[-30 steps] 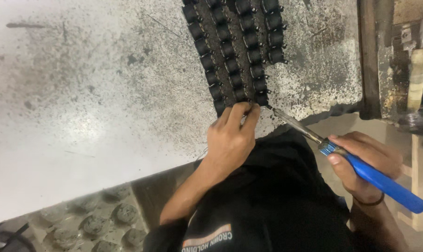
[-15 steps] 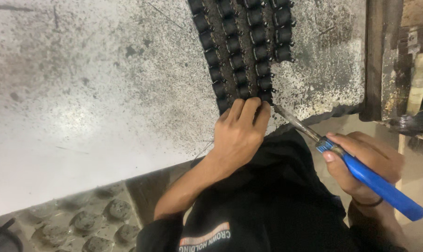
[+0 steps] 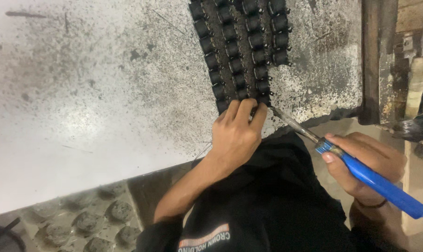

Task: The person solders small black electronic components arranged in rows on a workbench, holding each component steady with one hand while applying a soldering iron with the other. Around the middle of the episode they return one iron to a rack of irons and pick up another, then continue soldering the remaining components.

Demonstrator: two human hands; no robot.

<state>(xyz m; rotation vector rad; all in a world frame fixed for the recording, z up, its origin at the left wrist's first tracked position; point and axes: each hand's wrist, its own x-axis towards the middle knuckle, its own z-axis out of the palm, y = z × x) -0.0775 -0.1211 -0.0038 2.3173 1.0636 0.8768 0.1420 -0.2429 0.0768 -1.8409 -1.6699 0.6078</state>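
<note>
Rubber parts (image 3: pixel 241 51), small, black and cylinder-shaped, are laid in four columns on a dark strip at the upper middle of the frame, on a speckled metal table (image 3: pixel 104 93). Roughly thirty are counted; the top rows are cut off. They are judged light, stiff and a little slippery, best pinched at the sides. The left hand (image 3: pixel 234 135) is pressed with fingers together on the lowest row. The right hand (image 3: pixel 365 165) is closed round one blue-handled tool (image 3: pixel 360 172), tip near that row.

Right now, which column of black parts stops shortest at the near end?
The rightmost column: its last piece ends well above the left hand, while the other three run down to the fingers.
</note>
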